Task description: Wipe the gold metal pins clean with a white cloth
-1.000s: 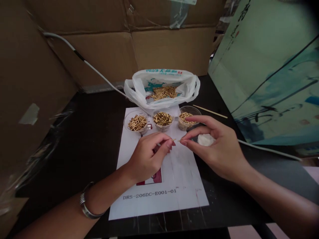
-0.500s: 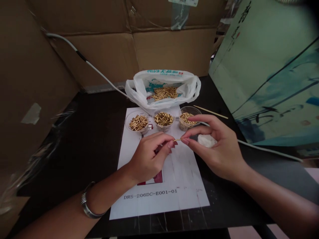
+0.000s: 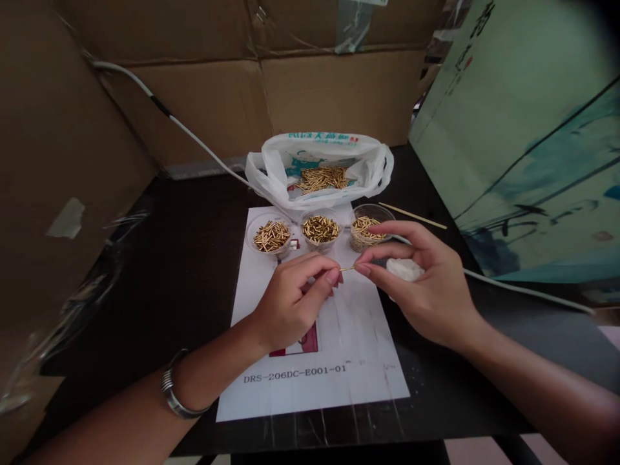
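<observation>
My left hand (image 3: 298, 298) pinches one end of a thin brass-coloured pin (image 3: 347, 268) between thumb and forefinger. At its other end, the thumb and forefinger of my right hand (image 3: 429, 290) are closed, with the middle part of the pin showing between the hands. Whether it is one piece or two joined end to end is too small to tell. Beyond the hands stand three clear plastic cups: a left cup (image 3: 251, 241) with thin pins, a middle cup (image 3: 320, 248) with short tubes, and a right cup (image 3: 387, 218) with small brass pieces, partly hidden by my right fingers.
Behind the cups a white plastic bag (image 3: 276, 169) holds long brass pins. A printed sheet (image 3: 358, 361) lies on the dark table (image 3: 194, 271). A crumpled white wad (image 3: 403, 269), a thin stick (image 3: 413, 216) and a cable (image 3: 203, 150) lie around. Cardboard (image 3: 334, 97) walls the back.
The view has shifted slightly. Both hands keep their pinch close together, and the brass pin between them now lies straighter than before, when it looked bent.
</observation>
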A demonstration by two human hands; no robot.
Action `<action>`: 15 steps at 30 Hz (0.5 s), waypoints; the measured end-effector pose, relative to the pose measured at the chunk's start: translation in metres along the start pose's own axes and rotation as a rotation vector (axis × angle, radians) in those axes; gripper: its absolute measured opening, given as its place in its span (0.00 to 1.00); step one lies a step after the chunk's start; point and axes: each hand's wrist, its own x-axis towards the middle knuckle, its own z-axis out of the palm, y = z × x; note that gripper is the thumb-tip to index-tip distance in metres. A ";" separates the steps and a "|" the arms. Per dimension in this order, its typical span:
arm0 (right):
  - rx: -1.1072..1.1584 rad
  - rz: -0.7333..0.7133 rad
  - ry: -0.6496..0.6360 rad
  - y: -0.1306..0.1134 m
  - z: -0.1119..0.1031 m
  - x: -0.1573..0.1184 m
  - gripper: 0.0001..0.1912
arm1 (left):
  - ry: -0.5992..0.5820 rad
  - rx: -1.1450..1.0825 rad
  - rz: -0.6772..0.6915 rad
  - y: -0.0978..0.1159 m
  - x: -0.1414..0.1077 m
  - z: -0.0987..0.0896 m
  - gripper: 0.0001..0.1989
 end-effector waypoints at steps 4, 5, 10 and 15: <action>-0.003 0.010 -0.008 -0.001 0.000 0.000 0.20 | -0.009 -0.011 -0.010 0.001 -0.001 0.000 0.10; -0.003 0.015 -0.010 -0.001 0.000 0.000 0.20 | -0.012 -0.015 -0.016 0.001 -0.001 0.000 0.10; 0.009 0.032 -0.012 0.000 -0.001 0.000 0.20 | -0.013 -0.043 -0.030 0.000 -0.001 0.000 0.09; 0.058 0.084 -0.025 0.000 -0.001 0.001 0.21 | -0.024 -0.042 -0.039 -0.001 -0.002 0.000 0.10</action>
